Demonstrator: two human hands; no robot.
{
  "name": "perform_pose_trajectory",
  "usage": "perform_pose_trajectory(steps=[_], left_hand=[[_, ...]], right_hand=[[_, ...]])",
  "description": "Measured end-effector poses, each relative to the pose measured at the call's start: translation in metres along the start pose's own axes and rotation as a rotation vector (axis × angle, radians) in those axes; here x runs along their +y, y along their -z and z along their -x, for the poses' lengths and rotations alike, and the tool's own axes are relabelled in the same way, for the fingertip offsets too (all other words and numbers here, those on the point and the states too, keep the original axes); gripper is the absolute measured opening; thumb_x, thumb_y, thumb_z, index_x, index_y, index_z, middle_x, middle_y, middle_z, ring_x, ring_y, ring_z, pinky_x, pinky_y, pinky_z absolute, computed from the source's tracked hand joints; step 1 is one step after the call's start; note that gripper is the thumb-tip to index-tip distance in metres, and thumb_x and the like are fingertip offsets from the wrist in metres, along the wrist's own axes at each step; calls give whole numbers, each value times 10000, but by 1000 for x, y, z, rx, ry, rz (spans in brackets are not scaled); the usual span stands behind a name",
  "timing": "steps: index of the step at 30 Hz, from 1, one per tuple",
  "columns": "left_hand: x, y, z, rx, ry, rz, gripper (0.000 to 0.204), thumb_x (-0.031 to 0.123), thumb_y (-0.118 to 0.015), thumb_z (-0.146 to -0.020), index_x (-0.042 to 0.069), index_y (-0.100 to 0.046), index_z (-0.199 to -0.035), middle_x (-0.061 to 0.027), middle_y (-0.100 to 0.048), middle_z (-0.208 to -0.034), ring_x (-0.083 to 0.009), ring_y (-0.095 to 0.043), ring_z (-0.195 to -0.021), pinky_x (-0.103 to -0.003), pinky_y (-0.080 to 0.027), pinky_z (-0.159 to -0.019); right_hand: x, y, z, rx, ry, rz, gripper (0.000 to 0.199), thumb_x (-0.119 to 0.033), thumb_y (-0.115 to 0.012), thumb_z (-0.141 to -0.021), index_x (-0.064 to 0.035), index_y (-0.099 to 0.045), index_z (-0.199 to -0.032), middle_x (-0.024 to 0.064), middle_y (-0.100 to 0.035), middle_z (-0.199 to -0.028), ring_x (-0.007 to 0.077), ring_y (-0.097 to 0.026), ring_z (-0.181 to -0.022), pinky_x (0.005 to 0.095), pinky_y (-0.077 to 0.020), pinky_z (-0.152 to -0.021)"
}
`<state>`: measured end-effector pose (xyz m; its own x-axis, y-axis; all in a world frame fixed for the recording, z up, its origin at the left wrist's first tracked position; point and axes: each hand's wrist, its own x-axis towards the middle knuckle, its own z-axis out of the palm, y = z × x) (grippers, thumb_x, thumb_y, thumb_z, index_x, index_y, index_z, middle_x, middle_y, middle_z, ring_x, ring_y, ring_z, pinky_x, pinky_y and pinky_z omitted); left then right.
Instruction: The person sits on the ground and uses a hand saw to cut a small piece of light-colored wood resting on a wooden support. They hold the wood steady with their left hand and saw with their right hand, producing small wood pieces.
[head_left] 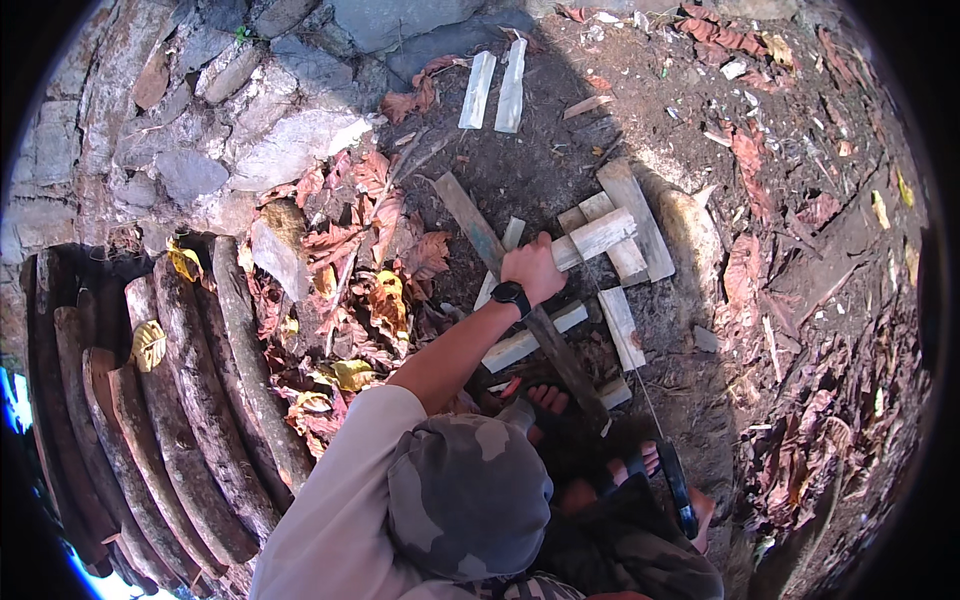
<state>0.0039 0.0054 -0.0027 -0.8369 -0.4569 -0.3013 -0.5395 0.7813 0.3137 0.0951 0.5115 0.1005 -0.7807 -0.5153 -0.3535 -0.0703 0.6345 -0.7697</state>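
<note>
My left hand (533, 270), with a dark watch at the wrist, is closed around a pale split piece of wood (605, 232), whose far end sticks out to the right. Under that hand a long weathered board (560, 350) slants across the ground. At the lower right my right hand (703, 515) shows only in part, at the dark handle of a thin-bladed tool (678, 490). Its blade is seen edge-on, pointing up toward a short light wood piece (622, 328); I cannot tell whether it is a machete. More split pieces (535, 338) lie under and beside the board.
My sandalled feet (548, 400) are close to the wood. Flat wood pieces (640, 220) lie to the right, and two pale strips (492, 90) farther off. Stones (270, 130) and a row of logs (200, 390) border the left. Dry leaves (385, 290) litter the soil.
</note>
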Motion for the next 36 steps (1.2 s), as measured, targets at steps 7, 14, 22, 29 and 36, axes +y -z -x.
perform_pose_trajectory(steps=[7, 14, 22, 29, 36], left_hand=[[-3, -4, -4, 3, 8, -25, 506, 329, -776, -751, 6, -566, -1079, -239, -738, -920, -399, -736, -841, -499, -595, -748], [2, -5, -4, 28, 15, 0, 484, 318, -791, -740, 12, -570, -1043, -232, -739, -912, -399, -735, -832, -487, -599, -741], [5, -2, -1, 7, -50, -22, 488, 322, -786, -743, -2, -577, -1042, -235, -735, -903, -405, -732, -828, -498, -596, -741], [0, -2, -3, 14, 68, 25, 481, 328, -791, -734, 6, -599, -1036, -229, -735, -911, -402, -732, -844, -497, -594, -754], [-2, -4, -1, 26, 24, 6, 497, 335, -800, -728, 5, -591, -1036, -218, -735, -906, -394, -732, -850, -483, -595, -758]], right_hand=[[-60, -63, -133, 5, 220, -184, 103, -46, -691, -833, -1, -605, -799, 138, -585, -656, 266, -621, -584, 376, -459, -564], [45, -7, 13, -13, -20, 28, 146, -93, -727, -745, -3, -645, -824, 117, -566, -632, 206, -592, -568, 359, -464, -559], [-33, -46, -92, -54, 100, -229, 167, -90, -726, -798, -17, -581, -762, 152, -579, -665, 304, -625, -586, 383, -455, -563], [-37, -31, -69, -8, 127, -178, 151, -103, -721, -794, -25, -597, -757, 127, -564, -651, 268, -599, -582, 371, -447, -559], [-4, -1, -1, 2, -84, 104, 165, -137, -708, -751, -13, -600, -760, 113, -550, -619, 247, -567, -534, 388, -450, -548]])
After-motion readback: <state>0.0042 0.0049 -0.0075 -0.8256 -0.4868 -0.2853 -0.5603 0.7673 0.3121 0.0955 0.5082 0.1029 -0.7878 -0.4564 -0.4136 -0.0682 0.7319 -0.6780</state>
